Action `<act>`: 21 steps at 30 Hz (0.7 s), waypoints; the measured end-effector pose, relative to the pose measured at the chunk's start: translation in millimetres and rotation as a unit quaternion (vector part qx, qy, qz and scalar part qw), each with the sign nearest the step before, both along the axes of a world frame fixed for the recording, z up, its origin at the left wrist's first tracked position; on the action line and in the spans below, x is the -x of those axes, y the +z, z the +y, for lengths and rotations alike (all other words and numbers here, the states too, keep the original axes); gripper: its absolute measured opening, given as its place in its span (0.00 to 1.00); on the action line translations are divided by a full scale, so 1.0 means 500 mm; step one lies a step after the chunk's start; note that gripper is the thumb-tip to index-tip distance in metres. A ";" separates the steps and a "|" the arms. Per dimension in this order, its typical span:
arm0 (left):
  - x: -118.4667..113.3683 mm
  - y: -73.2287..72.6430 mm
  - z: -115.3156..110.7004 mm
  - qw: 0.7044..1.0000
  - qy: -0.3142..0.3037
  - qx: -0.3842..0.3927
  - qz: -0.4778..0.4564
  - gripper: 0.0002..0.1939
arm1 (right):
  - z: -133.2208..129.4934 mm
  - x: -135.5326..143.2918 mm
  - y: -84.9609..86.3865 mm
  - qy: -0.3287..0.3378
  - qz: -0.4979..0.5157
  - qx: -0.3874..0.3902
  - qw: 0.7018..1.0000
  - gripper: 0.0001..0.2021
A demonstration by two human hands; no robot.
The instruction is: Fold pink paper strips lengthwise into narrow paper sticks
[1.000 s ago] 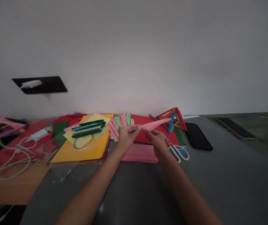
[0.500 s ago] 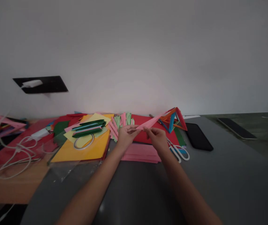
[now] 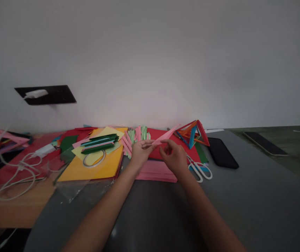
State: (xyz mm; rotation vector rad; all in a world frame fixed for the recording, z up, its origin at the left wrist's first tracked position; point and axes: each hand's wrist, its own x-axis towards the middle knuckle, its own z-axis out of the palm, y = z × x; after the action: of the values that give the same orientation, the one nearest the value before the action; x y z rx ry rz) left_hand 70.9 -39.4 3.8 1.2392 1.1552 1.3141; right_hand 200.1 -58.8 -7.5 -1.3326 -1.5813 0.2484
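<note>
A folded pink paper strip (image 3: 167,135) is held up at a slant, pointing to the upper right. My left hand (image 3: 141,151) pinches its lower left end between thumb and fingers. Beside the strip is my right hand (image 3: 175,155), its index fingertip touching the lower edge and its thumb apart below. Underneath both hands lies a stack of pink paper (image 3: 155,171). Red paper (image 3: 153,133) lies behind them. Just right of my right hand are white-handled scissors (image 3: 199,169).
A triangular frame of folded paper strips (image 3: 193,134) stands at right, near a black phone (image 3: 222,153). To the left are a yellow paper stack (image 3: 86,173), a tape roll (image 3: 94,165), green strips (image 3: 98,143) and white cables (image 3: 21,168). The wall (image 3: 150,63) is close behind.
My right thumb has come away from the strip, and that hand has rotated slightly. The strip's free end has swung a little left. My left hand stays in place.
</note>
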 end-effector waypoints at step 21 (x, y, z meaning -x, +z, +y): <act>-0.005 0.006 -0.007 1.000 -0.008 0.012 -0.003 0.13 | 0.021 -0.005 -0.008 0.132 0.187 0.073 0.971 0.10</act>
State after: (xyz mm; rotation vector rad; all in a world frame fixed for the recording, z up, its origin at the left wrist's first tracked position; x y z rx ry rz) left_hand 73.3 -43.0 6.7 1.2231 1.1510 1.2871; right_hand 202.4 -48.5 -11.3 -1.1013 -1.4323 0.7501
